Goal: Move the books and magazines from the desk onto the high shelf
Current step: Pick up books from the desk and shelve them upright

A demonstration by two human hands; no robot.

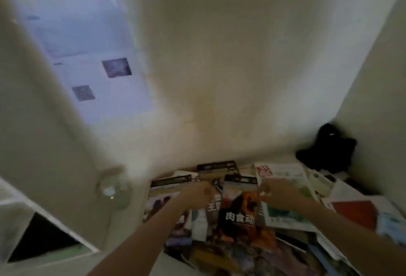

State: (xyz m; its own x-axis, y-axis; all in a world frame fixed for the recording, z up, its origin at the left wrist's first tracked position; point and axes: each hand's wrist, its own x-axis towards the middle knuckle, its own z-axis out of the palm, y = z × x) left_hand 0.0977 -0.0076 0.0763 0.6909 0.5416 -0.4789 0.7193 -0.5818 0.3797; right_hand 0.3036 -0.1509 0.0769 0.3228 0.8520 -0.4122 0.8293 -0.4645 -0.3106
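Many books and magazines lie in a loose overlapping pile on a surface at the bottom right of the blurred head view. Above the pile sits a dark magazine with an orange animal and white characters on its cover. My left hand grips its upper left edge and my right hand grips its upper right edge, fingers curled. Both forearms reach in from the bottom of the frame. More dark-topped magazines lie just behind it.
A black bag sits in the far right corner against the walls. A white door with a round knob stands at the left, with printed sheets on it. A red book and a white-green book lie at the right.
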